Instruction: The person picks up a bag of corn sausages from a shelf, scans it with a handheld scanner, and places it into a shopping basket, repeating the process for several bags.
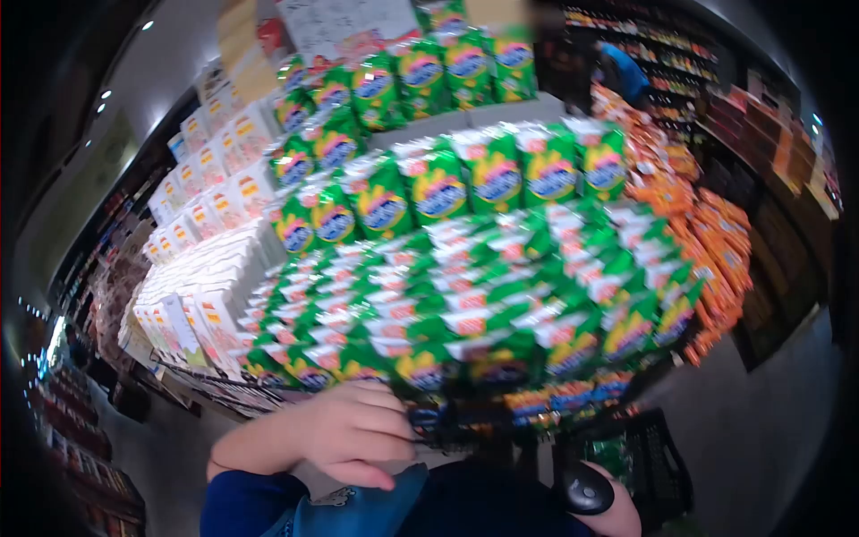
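Note:
My left hand (362, 434) is in front of my body, below the front edge of the display. Its fingers are loosely bent and the thumb stands apart from them; I see nothing held. Just beyond it are green and white packets (420, 367) with yellow and blue labels, lying in stacked rows. At the lower right shows my right forearm, with a black rounded device (588, 490) strapped on it; my right hand's fingers are hidden. A black shopping basket (676, 461) with green packets inside is beside that arm.
White packs (210, 259) are stacked left of the green ones, orange bags (716, 251) on the right. More green packets (420, 76) stand on upper tiers under a white sign (349, 27). A person in blue (625, 73) is at the back right.

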Tool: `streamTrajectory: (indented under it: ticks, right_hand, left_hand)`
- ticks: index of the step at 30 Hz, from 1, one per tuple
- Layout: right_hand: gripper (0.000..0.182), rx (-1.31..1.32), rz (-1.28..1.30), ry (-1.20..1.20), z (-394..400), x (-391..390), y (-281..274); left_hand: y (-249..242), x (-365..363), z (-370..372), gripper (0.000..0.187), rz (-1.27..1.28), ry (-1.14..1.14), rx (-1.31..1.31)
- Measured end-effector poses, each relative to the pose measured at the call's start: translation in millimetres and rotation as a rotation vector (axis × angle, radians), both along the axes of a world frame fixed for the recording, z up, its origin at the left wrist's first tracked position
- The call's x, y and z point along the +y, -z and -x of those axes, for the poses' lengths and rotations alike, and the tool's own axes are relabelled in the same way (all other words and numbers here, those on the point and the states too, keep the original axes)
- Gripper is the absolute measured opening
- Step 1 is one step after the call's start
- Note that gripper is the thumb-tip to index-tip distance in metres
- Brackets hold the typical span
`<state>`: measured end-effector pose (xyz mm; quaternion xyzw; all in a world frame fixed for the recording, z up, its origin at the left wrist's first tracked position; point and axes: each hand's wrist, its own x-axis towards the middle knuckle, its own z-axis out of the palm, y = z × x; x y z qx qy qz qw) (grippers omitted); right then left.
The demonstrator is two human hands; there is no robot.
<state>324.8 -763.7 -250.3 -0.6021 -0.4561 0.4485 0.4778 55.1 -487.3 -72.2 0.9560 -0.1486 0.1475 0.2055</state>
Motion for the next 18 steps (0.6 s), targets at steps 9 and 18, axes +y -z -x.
streamTrajectory:
  ticks: [9,18]
  right_hand:
    - [0.036,-0.099,0.113,0.585,-61,-189,114]
    - [0.037,0.331,0.394,1.022,-16,-295,226]
  left_hand:
    - [251,-135,-187,0.025,0.534,-0.393,0.678]
    - [444,-212,-293,0.027,0.191,-0.107,1.005]
